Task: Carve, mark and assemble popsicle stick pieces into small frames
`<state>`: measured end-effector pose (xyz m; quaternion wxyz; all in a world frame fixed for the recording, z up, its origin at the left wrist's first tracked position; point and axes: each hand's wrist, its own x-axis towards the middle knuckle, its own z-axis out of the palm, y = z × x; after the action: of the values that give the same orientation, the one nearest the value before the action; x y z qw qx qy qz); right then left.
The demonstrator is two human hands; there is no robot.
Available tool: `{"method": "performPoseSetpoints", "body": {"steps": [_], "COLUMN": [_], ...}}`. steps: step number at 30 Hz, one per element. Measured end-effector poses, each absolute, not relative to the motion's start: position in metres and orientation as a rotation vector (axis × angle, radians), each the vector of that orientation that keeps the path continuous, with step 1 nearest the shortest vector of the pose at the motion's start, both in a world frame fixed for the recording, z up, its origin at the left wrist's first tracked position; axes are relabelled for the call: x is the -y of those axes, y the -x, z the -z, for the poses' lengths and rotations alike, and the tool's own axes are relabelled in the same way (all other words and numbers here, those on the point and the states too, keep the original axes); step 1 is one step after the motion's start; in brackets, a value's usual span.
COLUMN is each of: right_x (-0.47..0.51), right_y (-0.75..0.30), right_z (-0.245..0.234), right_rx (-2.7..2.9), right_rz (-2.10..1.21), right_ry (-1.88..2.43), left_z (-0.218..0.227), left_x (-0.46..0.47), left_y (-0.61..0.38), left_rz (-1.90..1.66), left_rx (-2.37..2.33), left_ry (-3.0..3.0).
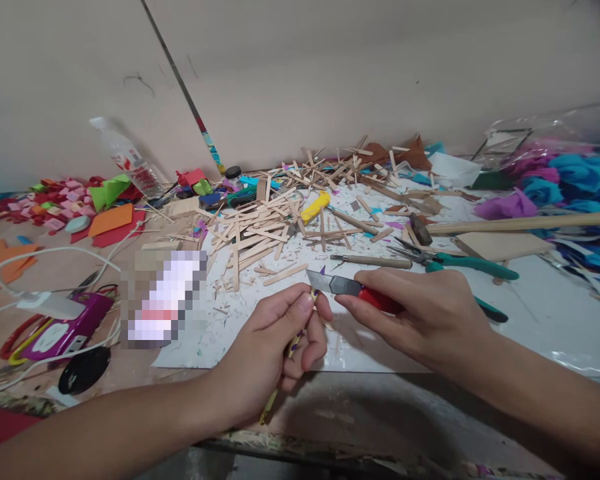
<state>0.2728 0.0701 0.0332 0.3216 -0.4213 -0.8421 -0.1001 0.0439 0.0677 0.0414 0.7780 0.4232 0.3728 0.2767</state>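
Observation:
My left hand (275,340) is closed around a thin stick (295,343) patterned in yellow and purple. Its upper end is pinched between thumb and forefinger, and its yellow lower end pokes out below the palm. In my right hand (425,313) is a utility knife (375,297) with a red handle and a wide grey blade. The blade points left, just above the stick's top end; whether it touches the stick I cannot tell. A small purple bit shows by the blade.
Behind my hands lie many wooden craft sticks (260,230), green-handled pliers (470,263), a carving tool (373,261) and a hammer (420,230). To the left are a blurred-out phone (167,297), a purple power strip (73,327) with white cables and a plastic bottle (130,160).

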Motion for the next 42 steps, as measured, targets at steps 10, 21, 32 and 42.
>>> {"method": "performPoseSetpoints", "body": {"steps": [10, 21, 32, 42], "right_x": [-0.088, -0.072, -0.071, -0.071], "right_y": [-0.284, -0.271, -0.272, -0.273], "right_z": [-0.04, -0.036, -0.034, -0.036], "right_rx": [1.924, 2.187, 2.217, 2.224], "right_rz": [0.376, 0.041, -0.035, -0.014], "right_ry": [1.279, 1.049, 1.039, 1.022], "left_z": [-0.045, -0.039, -0.036, -0.033], "left_x": [-0.066, -0.069, -0.068, -0.067], "left_y": [-0.039, -0.041, -0.043, -0.042], "left_rz": [-0.592, -0.641, -0.622, -0.628], "left_rx": [-0.776, -0.695, -0.677, -0.684], "left_ry": [-0.866, -0.909, -0.933, -0.983]}}
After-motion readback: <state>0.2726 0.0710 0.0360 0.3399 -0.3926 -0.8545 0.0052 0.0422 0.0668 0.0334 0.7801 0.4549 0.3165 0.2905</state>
